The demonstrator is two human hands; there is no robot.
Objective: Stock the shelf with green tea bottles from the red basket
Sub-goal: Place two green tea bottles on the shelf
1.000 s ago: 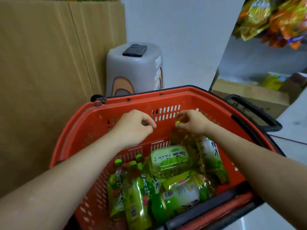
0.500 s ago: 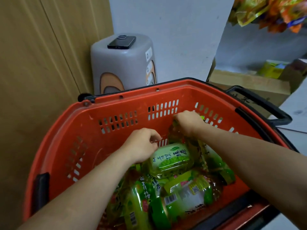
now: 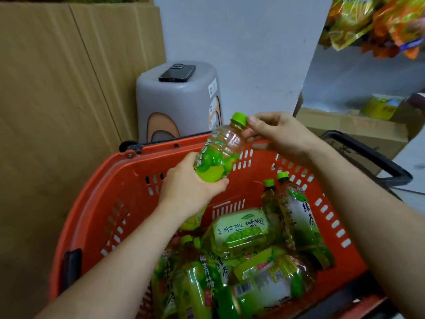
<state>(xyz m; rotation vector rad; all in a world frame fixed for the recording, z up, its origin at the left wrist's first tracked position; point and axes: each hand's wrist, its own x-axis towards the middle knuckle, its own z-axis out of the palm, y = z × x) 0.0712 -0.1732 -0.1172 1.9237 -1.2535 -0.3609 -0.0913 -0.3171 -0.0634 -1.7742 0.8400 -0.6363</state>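
Red plastic formed the basket (image 3: 103, 187), which stood beside brown cardboard sheets (image 3: 57, 88) and a pale wall (image 3: 241, 42). Above its rim the left hand (image 3: 190, 187) gripped the base of a tilted green tea bottle (image 3: 218, 155), while the right hand (image 3: 280, 134) pinched it at the green cap (image 3: 239, 118). More bottles (image 3: 241, 233) lay piled inside. Behind stood a grey stool (image 3: 177, 104) with a phone (image 3: 177, 73) on top; snack bags (image 3: 379, 24) hung at upper right.

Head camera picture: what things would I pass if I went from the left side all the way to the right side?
cardboard sheets → phone → green tea bottle → right hand → snack bags
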